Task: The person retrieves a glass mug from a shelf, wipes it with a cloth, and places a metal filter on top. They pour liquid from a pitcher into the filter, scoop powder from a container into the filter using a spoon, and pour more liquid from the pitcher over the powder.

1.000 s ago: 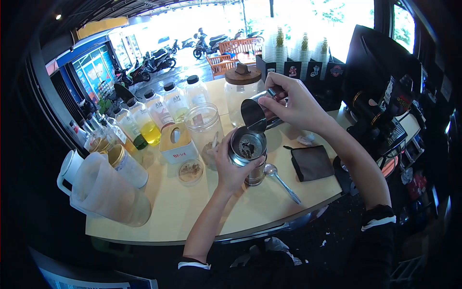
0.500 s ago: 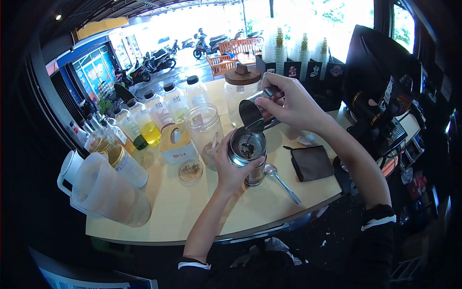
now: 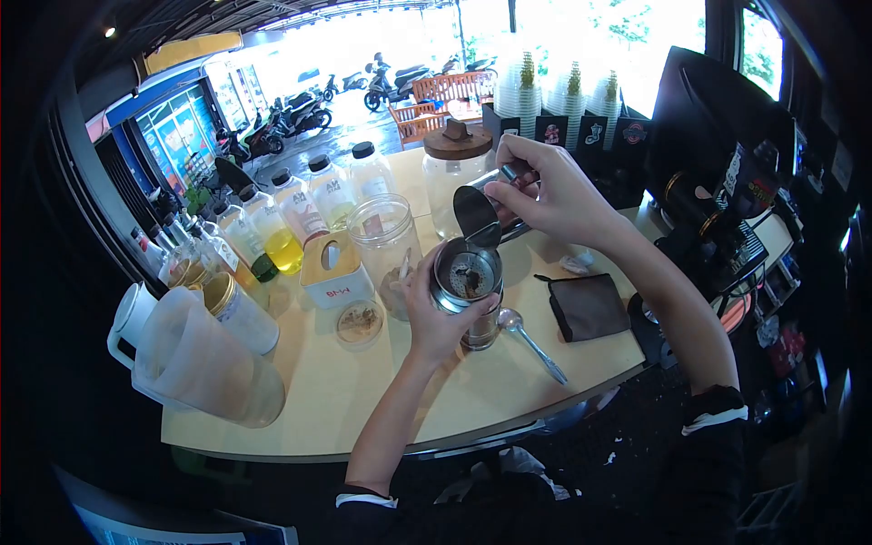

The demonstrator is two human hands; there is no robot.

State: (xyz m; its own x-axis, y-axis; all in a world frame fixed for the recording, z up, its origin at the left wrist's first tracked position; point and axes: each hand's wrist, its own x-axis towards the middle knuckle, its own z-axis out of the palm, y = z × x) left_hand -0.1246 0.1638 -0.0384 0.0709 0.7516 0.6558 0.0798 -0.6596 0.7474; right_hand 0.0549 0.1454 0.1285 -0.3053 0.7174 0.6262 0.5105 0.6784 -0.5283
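My left hand [image 3: 439,313] is wrapped round a round steel cup [image 3: 490,262], which holds dark liquid with pale froth or bubbles on it. Below the cup, a shiny vessel [image 3: 481,339] stands on the table, partly hidden by my fingers. With its fingers closed on the handle, my right hand [image 3: 536,191] tilts a steel pitcher [image 3: 476,214] so that its lip hangs just over the cup's rim. A thin stream cannot be made out. Just right of the cup lies a metal spoon [image 3: 534,349].
A clear open jar [image 3: 381,238] stands left of the cup, near its lid [image 3: 360,324] and a white holder [image 3: 334,282]. Behind are a wooden-lidded jar [image 3: 457,173] and several bottles [image 3: 291,200]. A plastic jug [image 3: 209,363] stands left; a dark pouch [image 3: 589,307] lies right.
The pitcher and my right hand have shifted very slightly right. The surface inside the cup looks a little different, with more froth around the dark patch. My left hand stays put.
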